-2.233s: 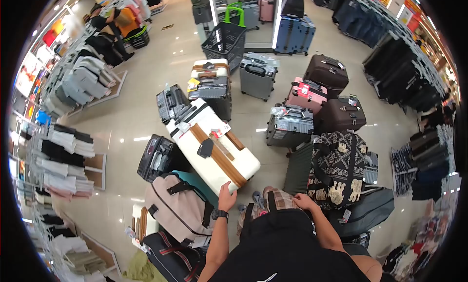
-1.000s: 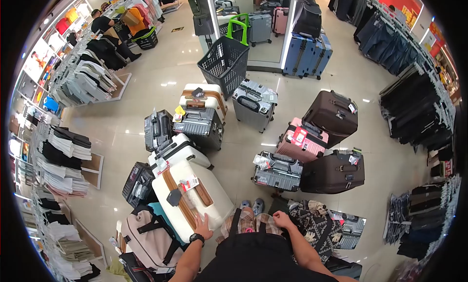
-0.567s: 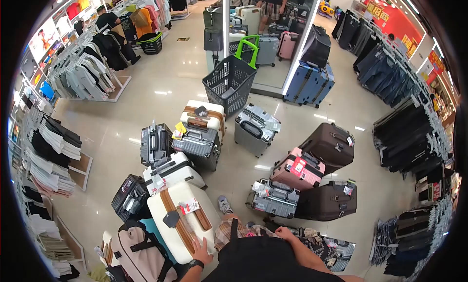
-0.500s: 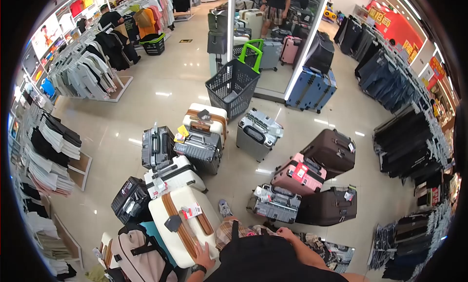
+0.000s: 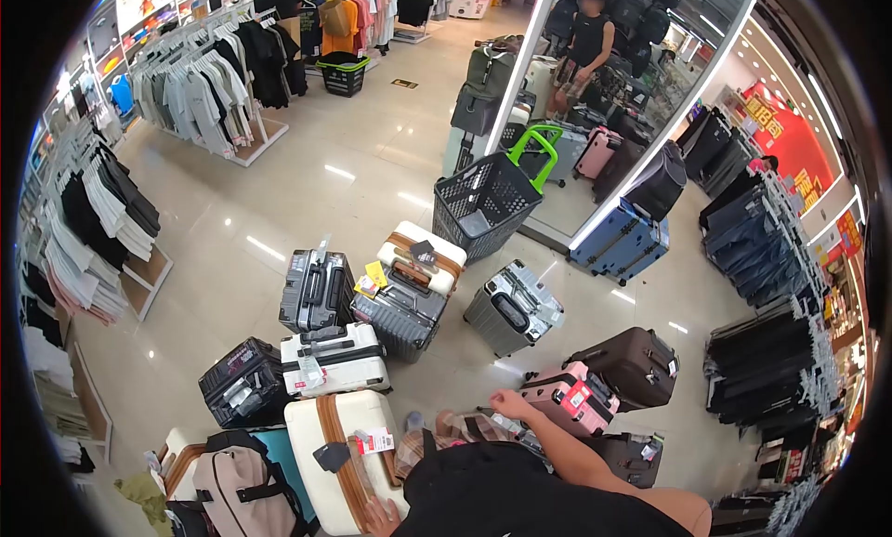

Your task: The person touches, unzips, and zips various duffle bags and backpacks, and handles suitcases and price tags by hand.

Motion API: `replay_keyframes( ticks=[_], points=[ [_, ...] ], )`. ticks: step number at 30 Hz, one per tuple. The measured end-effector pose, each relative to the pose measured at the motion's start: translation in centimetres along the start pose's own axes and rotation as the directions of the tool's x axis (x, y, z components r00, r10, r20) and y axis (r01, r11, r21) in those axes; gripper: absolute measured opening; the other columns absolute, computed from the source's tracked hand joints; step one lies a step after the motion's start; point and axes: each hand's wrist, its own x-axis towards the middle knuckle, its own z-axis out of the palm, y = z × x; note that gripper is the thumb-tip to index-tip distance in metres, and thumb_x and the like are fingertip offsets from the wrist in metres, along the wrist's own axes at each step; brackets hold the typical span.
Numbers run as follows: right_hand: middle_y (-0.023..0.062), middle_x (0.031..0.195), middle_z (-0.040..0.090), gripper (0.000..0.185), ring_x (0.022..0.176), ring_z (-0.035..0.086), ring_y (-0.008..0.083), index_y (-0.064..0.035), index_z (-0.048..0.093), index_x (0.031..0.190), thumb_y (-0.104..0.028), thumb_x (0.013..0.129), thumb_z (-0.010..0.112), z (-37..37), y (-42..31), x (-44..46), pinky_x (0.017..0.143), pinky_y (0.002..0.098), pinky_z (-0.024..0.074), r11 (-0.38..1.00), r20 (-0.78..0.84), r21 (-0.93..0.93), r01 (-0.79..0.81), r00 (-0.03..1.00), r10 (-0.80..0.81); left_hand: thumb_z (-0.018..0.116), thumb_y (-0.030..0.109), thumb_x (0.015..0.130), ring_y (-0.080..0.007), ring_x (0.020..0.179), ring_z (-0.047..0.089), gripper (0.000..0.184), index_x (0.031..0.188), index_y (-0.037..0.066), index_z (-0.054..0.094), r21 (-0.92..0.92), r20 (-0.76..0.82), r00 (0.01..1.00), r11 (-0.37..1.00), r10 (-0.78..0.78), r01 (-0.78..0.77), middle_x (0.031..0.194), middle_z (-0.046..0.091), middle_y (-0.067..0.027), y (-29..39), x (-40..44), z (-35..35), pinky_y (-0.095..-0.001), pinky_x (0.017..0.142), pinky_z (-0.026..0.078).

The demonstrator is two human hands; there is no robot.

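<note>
My left hand [image 5: 381, 517] rests with fingers spread on the lower edge of a large cream suitcase [image 5: 316, 425] with brown straps and a red-and-white tag [image 5: 374, 440]. My right hand [image 5: 508, 404] is stretched forward, loosely curled, with nothing visible in it. It is above a silver-grey suitcase [image 5: 520, 433] that my forearm and body partly cover. Just right of that hand stands a pink suitcase [image 5: 569, 399] with a red label. A dark brown suitcase [image 5: 632, 367] is behind the pink one, and another brown suitcase [image 5: 630, 460] stands nearer to me, partly hidden by my arm.
Several suitcases stand ahead on the left, including a white one [image 5: 333, 359] and a ribbed grey one [image 5: 401, 316]. A grey suitcase [image 5: 514, 305] stands alone before a black basket [image 5: 483, 207] with green handle. A beige backpack [image 5: 243, 491] is lower left. Clothes racks [image 5: 771, 249] line both sides.
My right hand has moved forward and left, away from my body, over the silver-grey suitcase. My left hand stays on the cream suitcase. The whole view has turned slightly.
</note>
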Motion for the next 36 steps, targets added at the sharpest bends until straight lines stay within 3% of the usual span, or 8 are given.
replay_keyframes(
  ticks=[14,16,17,19,20,25,33,36],
  points=[
    [0.0070,0.086,0.075,0.021,0.071,0.071,0.0175,-0.0065,0.074,0.104,-0.024,0.091,0.071,-10.3,5.0,14.8,0.059,0.0327,0.0569,0.917,0.260,0.017,-0.399,0.887,0.381,0.074,0.044,0.094,-0.0511,0.146,0.045,0.076,0.152,0.002,0.050,-0.281,0.333,0.815,0.775,-0.474,0.565,0.161,0.043,-0.0305,12.4,4.2,1.4,-0.0616,0.111,0.045],
    [0.0077,0.091,0.076,0.019,0.076,0.073,0.0181,-0.0075,0.075,0.098,-0.024,0.094,0.068,-11.0,10.9,20.3,0.061,0.0334,0.0579,0.908,0.341,0.038,-0.418,0.859,0.381,0.074,0.043,0.094,-0.0512,0.145,0.046,0.075,0.151,0.001,0.051,-0.285,0.361,0.789,0.747,-0.497,0.600,0.160,0.045,-0.0306,15.2,6.5,0.6,-0.0610,0.111,0.045],
    [0.0090,0.095,0.077,0.023,0.081,0.074,0.0184,-0.0067,0.073,0.103,-0.027,0.097,0.064,-10.9,13.9,23.1,0.064,0.0345,0.0590,0.990,0.437,-0.131,-0.052,0.893,0.105,0.072,0.038,0.095,-0.0527,0.138,0.050,0.068,0.146,-0.003,0.054,-0.312,0.386,0.844,0.808,-0.373,0.500,0.152,0.051,-0.0321,16.0,8.0,0.2,-0.0566,0.110,0.046],
    [0.0091,0.096,0.077,0.023,0.081,0.075,0.0185,-0.0064,0.071,0.106,-0.027,0.097,0.064,-14.0,8.1,23.2,0.064,0.0350,0.0594,0.976,0.365,-0.048,-0.213,0.906,0.216,0.070,0.032,0.096,-0.0541,0.131,0.055,0.061,0.140,-0.007,0.056,-0.348,0.412,0.874,0.841,-0.259,0.414,0.145,0.057,-0.0336,18.6,10.1,-1.1,-0.0523,0.110,0.048],
    [0.0091,0.096,0.076,0.024,0.082,0.075,0.0186,-0.0060,0.070,0.109,-0.026,0.098,0.063,-15.5,5.3,24.3,0.065,0.0356,0.0598,0.931,0.280,0.055,-0.362,0.900,0.334,0.070,0.028,0.095,-0.0531,0.128,0.056,0.055,0.137,-0.007,0.059,-0.446,0.266,0.924,0.815,-0.274,0.370,0.139,0.060,-0.0332,20.1,10.6,-2.1,-0.0521,0.108,0.048],
    [0.0088,0.097,0.076,0.026,0.082,0.075,0.0189,-0.0064,0.067,0.116,-0.024,0.098,0.063,-17.4,2.9,31.7,0.066,0.0360,0.0610,0.947,0.361,-0.053,-0.318,0.878,0.315,0.066,0.019,0.094,-0.0489,0.125,0.060,0.047,0.135,-0.004,0.063,-0.601,-0.094,0.935,0.768,-0.343,0.221,0.132,0.065,-0.0299,27.1,9.6,-7.9,-0.0530,0.105,0.049],
    [0.0063,0.102,0.073,0.025,0.085,0.074,0.0179,-0.0080,0.065,0.121,-0.019,0.100,0.059,-17.0,-3.6,38.5,0.070,0.0367,0.0623,0.981,0.471,0.016,-0.194,0.867,0.164,0.068,0.030,0.093,-0.0443,0.125,0.065,0.050,0.130,-0.002,0.068,-0.601,0.431,0.754,0.466,-0.495,0.649,0.130,0.071,-0.0253,29.8,6.2,-4.3,-0.0483,0.106,0.053],
    [0.0068,0.104,0.073,0.023,0.090,0.073,0.0180,-0.0104,0.064,0.121,-0.023,0.102,0.061,-16.7,-4.0,39.4,0.075,0.0401,0.0620,0.980,0.520,-0.015,-0.200,0.835,0.179,0.068,0.031,0.092,-0.0438,0.122,0.067,0.048,0.125,-0.003,0.071,-0.608,0.386,0.687,0.390,-0.616,0.691,0.126,0.072,-0.0265,30.2,5.3,-5.1,-0.0485,0.104,0.054]
  ],
)
